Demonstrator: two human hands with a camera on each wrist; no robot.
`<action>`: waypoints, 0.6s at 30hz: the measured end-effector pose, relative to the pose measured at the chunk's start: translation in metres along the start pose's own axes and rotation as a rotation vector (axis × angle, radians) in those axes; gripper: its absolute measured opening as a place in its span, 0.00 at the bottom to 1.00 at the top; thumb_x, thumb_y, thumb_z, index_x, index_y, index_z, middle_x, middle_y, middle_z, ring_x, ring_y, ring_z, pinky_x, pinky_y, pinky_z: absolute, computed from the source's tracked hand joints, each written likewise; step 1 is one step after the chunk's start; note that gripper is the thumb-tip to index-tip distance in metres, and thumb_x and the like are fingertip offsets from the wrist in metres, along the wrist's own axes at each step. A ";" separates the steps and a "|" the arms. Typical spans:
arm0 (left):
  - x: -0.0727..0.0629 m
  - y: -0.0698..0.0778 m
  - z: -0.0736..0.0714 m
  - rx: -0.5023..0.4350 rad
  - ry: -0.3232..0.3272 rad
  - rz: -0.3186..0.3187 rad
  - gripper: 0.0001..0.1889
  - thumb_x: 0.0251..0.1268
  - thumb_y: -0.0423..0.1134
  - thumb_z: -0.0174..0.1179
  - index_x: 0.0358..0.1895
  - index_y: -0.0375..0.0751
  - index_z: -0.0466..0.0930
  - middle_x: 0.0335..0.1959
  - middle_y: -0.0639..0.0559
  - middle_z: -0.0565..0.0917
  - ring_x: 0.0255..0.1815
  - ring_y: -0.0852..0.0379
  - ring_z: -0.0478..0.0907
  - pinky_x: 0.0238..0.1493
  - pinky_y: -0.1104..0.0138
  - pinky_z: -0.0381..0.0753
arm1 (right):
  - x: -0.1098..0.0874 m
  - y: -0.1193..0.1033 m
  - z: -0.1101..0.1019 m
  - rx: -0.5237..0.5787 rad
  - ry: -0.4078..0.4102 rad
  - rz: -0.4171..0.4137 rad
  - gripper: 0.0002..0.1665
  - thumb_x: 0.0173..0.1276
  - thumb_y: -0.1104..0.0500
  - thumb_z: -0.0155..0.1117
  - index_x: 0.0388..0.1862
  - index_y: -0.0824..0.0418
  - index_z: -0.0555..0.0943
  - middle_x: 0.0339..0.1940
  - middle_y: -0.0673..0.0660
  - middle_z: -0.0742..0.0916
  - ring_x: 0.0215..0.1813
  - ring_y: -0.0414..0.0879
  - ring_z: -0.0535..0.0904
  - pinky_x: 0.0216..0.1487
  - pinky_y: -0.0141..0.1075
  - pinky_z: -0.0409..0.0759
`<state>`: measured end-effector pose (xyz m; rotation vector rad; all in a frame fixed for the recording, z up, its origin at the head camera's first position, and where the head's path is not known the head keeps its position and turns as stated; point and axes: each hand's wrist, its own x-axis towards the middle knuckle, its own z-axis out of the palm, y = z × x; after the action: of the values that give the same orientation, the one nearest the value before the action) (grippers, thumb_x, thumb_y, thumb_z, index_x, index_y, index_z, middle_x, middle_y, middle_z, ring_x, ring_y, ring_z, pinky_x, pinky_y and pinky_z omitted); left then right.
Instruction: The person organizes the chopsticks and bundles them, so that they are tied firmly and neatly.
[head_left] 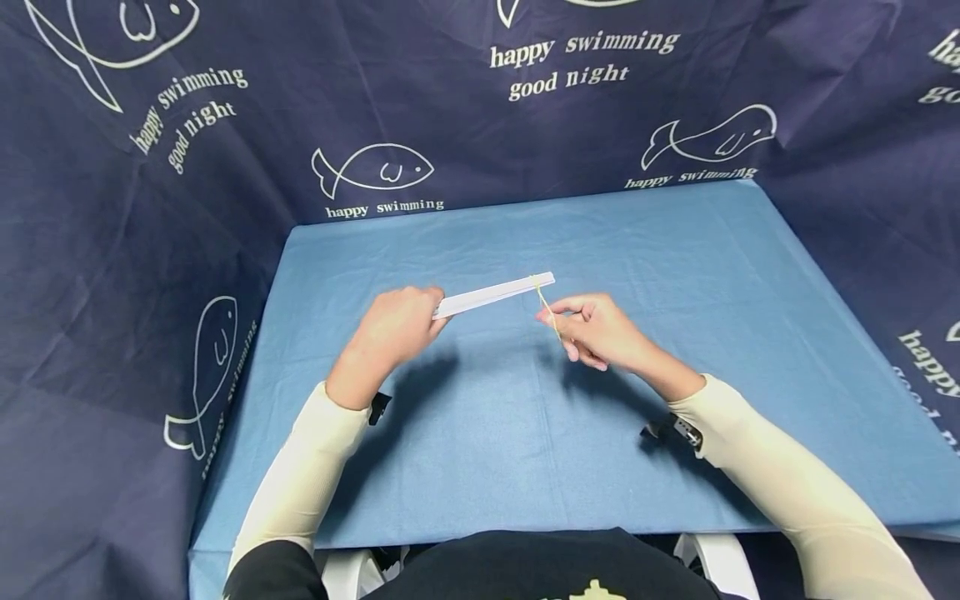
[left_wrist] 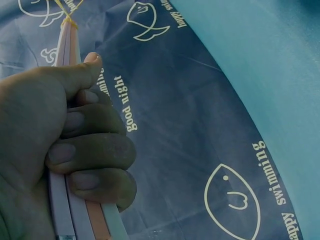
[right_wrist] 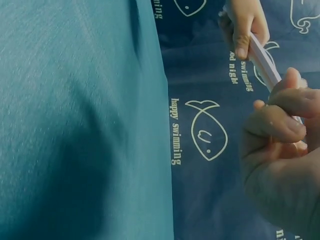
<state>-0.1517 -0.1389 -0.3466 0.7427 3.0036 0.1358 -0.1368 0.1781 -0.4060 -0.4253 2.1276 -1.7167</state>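
Closest to me is the person's dark shirt [head_left: 495, 567] with a bit of yellow print [head_left: 596, 588] on it, and a white chair part [head_left: 716, 568] shows beside it at the table's near edge. Two cream sleeves [head_left: 780, 467] reach forward over the table, and a small black device [head_left: 380, 408] sits at the left wrist, another near the right cuff.

Past the cuffs, the left hand [head_left: 401, 325] has its fingers wrapped firmly round a bundle of flat strips [head_left: 491, 295], thumb laid along it. The strips are mostly whitish, but below the fist an orange-brown one and a pale green one show too. The bundle is up above the tabletop, between the two hands, its free end pointing toward the person's right.

A thin yellow band [head_left: 548, 308] goes round that free end and crosses over itself just beyond the tip. From there it runs straight to the right hand [head_left: 600, 329], which pinches it between thumb and fingers.

Under everything lies the blue tablecloth [head_left: 480, 467], and behind it hangs a navy curtain [head_left: 480, 117] printed with white fish and "happy swimming".
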 end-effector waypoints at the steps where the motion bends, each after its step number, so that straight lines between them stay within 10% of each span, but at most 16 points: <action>1: -0.001 0.000 0.001 0.004 -0.006 0.004 0.11 0.76 0.45 0.59 0.34 0.44 0.78 0.24 0.49 0.79 0.25 0.47 0.77 0.30 0.50 0.80 | -0.001 0.000 -0.001 0.001 -0.026 -0.012 0.20 0.82 0.51 0.59 0.60 0.64 0.84 0.12 0.50 0.77 0.07 0.38 0.64 0.08 0.35 0.62; 11: -0.005 0.002 0.005 -0.013 -0.064 0.118 0.12 0.77 0.46 0.57 0.34 0.45 0.78 0.22 0.54 0.76 0.23 0.52 0.73 0.29 0.54 0.78 | 0.000 0.006 -0.015 0.273 -0.379 -0.256 0.28 0.89 0.49 0.40 0.50 0.62 0.87 0.16 0.55 0.57 0.14 0.52 0.49 0.13 0.39 0.44; 18: -0.008 0.005 0.008 -0.041 -0.062 0.225 0.11 0.76 0.44 0.57 0.31 0.48 0.76 0.20 0.57 0.72 0.22 0.56 0.70 0.27 0.59 0.74 | 0.008 0.008 -0.022 0.487 -0.633 -0.248 0.30 0.87 0.52 0.34 0.38 0.62 0.83 0.22 0.43 0.78 0.14 0.48 0.44 0.13 0.39 0.40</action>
<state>-0.1423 -0.1377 -0.3540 1.0583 2.8417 0.1779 -0.1546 0.1949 -0.4103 -0.9579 1.2114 -1.8310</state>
